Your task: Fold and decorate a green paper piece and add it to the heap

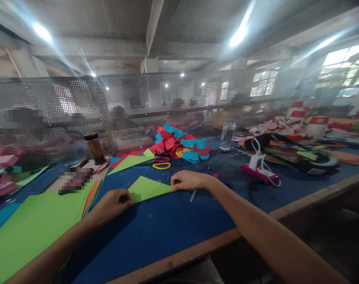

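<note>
A green sheet of paper (pixel 148 190), folded into a triangle, lies on the blue tabletop (pixel 167 228) with its peak pointing away from me. My left hand (pixel 120 203) pinches its left corner, fingers closed. At the opposite corner, my right hand (pixel 186 180) grips the paper between thumb and curled fingers. Just beyond it are scissors (pixel 161 163) with red and yellow handles. Another green paper piece (pixel 132 161) lies behind, beside the scissors. To my left spreads a large stack of green paper (pixel 40 225), with orange and blue edges showing at its side.
A heap of red and blue folded paper pieces (pixel 179 144) stands at the back. Near it are a clear bottle (pixel 227 136) and a dark-lidded jar (pixel 94 148). Rightward sit a magenta power strip (pixel 260 173) and a black-strapped device (pixel 315 163). A perforated metal screen (pixel 138 94) runs behind.
</note>
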{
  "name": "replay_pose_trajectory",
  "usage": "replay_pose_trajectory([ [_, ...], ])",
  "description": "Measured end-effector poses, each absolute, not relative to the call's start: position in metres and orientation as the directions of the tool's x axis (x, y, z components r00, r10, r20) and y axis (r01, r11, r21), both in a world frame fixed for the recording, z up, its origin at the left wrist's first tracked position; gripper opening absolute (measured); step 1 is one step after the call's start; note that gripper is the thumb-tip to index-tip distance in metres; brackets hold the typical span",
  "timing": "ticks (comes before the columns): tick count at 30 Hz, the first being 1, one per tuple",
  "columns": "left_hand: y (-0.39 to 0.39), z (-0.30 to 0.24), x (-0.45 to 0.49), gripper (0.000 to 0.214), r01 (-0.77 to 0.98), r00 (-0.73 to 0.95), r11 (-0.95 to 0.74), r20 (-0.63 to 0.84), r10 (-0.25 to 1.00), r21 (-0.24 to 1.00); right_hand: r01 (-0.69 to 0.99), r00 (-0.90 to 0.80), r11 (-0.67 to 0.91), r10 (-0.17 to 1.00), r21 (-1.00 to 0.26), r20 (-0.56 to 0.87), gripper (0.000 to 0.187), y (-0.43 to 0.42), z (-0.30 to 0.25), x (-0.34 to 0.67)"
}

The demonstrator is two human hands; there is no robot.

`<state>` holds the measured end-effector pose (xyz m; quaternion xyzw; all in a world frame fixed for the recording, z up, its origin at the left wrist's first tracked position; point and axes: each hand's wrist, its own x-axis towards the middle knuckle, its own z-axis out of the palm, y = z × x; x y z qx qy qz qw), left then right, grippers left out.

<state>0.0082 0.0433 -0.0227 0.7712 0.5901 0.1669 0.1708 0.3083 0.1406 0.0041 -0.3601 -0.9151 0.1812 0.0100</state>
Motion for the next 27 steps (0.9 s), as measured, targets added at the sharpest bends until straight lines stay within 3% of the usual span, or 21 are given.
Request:
replay_pose_trajectory([
  [10, 0.044, -0.024, 0.01, 0.031, 0.856, 0.23, -0.243, 0.085, 0.969, 0.456, 0.641, -0.746, 0.695, 0.664, -0.324, -0.051, 0.015, 0.126, 0.009, 0.299],
  [13, 0.045, -0.026, 0.01, 0.031, 0.858, 0.233, -0.243, 0.079, 0.969, 0.452, 0.572, -0.786, 0.738, 0.618, -0.359, 0.017, 0.021, 0.12, 0.003, 0.283],
  [20, 0.05, -0.032, 0.007, 0.029, 0.856, 0.228, -0.239, 0.08, 0.97, 0.459, 0.485, -0.836, 0.834, 0.531, -0.263, 0.14, 0.016, 0.11, -0.012, 0.243],
  [27, 0.047, -0.028, 0.009, 0.029, 0.85, 0.23, -0.248, 0.096, 0.969, 0.465, 0.551, -0.793, 0.785, 0.598, -0.283, 0.115, 0.022, 0.108, -0.014, 0.228],
])
